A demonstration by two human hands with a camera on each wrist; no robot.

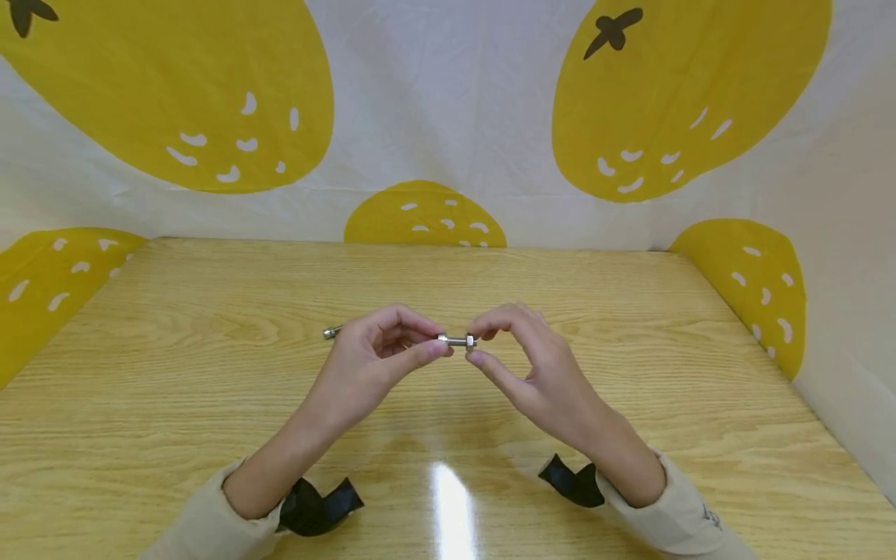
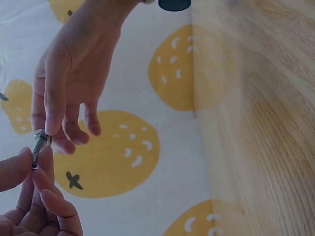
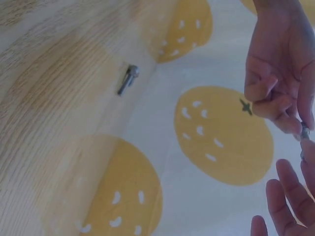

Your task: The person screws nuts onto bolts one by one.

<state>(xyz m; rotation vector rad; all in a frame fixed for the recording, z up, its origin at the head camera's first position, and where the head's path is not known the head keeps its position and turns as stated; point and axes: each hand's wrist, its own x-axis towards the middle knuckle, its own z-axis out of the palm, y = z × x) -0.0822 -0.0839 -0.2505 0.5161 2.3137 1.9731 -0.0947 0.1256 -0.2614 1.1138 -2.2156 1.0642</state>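
A small metal bolt (image 1: 457, 341) lies roughly level between the two hands, held up above the wooden table. Its head end is pinched by the thumb and forefinger of my left hand (image 1: 367, 362). Toward the other end sits a nut (image 1: 470, 341) on the shank, and my right hand (image 1: 542, 369) grips it between thumb and fingertip. The left wrist view shows the threaded shank (image 2: 37, 145) bare between both sets of fingertips. A second bolt (image 3: 129, 78) rests on the tabletop; in the head view it is partly hidden behind the left hand.
The light wood table (image 1: 210, 420) runs back to a white cloth (image 1: 448, 117) printed with yellow fruit shapes, which also hangs along the sides. A black strap piece (image 1: 318, 509) juts from the left wrist and another (image 1: 574, 482) from the right.
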